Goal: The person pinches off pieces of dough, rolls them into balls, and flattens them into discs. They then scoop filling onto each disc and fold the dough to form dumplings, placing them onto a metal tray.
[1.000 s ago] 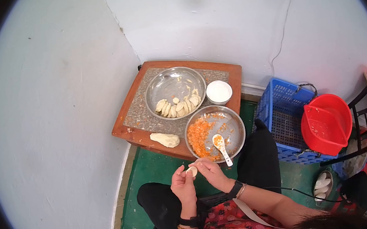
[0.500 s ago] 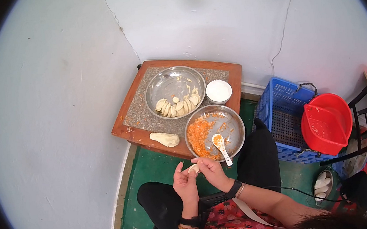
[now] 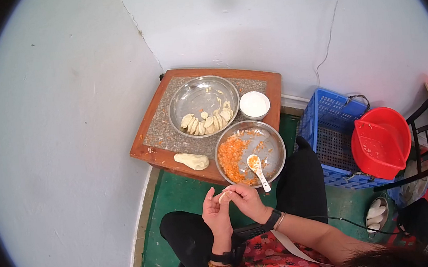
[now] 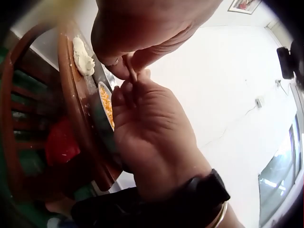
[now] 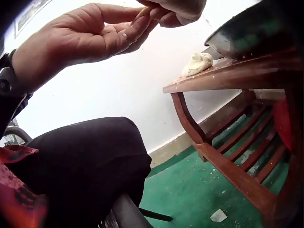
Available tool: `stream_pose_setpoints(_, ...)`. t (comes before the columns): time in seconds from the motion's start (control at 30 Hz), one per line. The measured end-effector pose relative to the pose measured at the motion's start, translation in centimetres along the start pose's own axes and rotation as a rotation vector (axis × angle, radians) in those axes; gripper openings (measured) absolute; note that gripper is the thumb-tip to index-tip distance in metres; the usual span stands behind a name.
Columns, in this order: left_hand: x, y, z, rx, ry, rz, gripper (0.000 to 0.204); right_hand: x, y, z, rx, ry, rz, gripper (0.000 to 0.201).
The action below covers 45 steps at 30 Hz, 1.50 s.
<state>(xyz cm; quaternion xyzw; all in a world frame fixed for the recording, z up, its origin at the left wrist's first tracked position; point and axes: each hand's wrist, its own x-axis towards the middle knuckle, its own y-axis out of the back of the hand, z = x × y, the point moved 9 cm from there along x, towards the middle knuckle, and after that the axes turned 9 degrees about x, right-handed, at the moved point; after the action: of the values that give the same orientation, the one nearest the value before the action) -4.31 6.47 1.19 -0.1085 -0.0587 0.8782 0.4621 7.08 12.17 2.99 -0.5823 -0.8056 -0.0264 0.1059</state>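
Low in front of the body, my left hand (image 3: 216, 218) and right hand (image 3: 250, 202) meet at the fingertips. Between them they pinch a small dough wrapper (image 3: 223, 197), pale and seen partly edge-on; the fingers cover much of it. Just beyond the hands stands a metal basin (image 3: 277, 166) holding orange chopped filling (image 3: 233, 157) and a white spoon (image 3: 256, 168). Farther back, a larger metal basin (image 3: 190, 97) has several pale dumplings (image 3: 212, 123) lined along its near side. A lump of dough (image 3: 192, 161) lies on the table's front left edge.
The small wooden table (image 3: 159, 123) with a speckled top stands by the wall. A bowl of white powder (image 3: 255, 105) sits at its right. On the floor to the right are a blue crate (image 3: 320, 118) and red basins (image 3: 380, 143). Black-trousered knees (image 3: 185, 239) flank the hands.
Both hands have shifted slightly up and right. The dough wrapper, earlier showing a round face, now appears narrower between the fingers. Basins, spoon and dough lump stay in place.
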Motion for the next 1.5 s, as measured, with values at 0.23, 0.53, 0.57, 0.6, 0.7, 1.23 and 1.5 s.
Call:
stream_pose_setpoints(0.23, 0.3, 1.1, 0.3, 0.157, -0.073, -0.029, 0.053, 0.2, -0.4, -1.2, -0.076, 0.064, -0.099, 0.016)
stream_pose_setpoints(0.53, -0.1, -0.2, -0.2, -0.070, 0.027, -0.043, 0.068, -0.1, 0.5, 0.3, 0.017, -0.008, 0.055, 0.014)
stream_pose_setpoints(0.57, -0.1, -0.3, -0.1, -0.001, 0.000, -0.049, 0.069, -0.1, 0.5, 0.1, 0.024, -0.025, 0.045, 0.014)
stream_pose_setpoints(0.6, -0.1, -0.2, 0.0, 0.012, 0.010, -0.042, 0.069, -0.1, 0.4, 0.0, 0.031, -0.041, 0.034, 0.013)
stream_pose_setpoints(0.7, 0.1, 0.2, 0.6, 0.067, 0.000, -0.038, 0.067, 0.2, 0.5, -0.1, 0.088, -0.036, 0.030, 0.013)
stream_pose_setpoints(1.23, 0.0, 1.2, -0.6, 0.118, -0.036, 0.008, 0.024, -0.1, -0.4, -0.1, 0.102, -0.067, -0.068, 0.013)
stream_pose_setpoints(1.5, -0.3, 0.3, -1.5, 0.000, 0.087, 0.059, 0.021, 0.0, 0.5, 0.6, 0.064, 0.000, 0.056, 0.014)
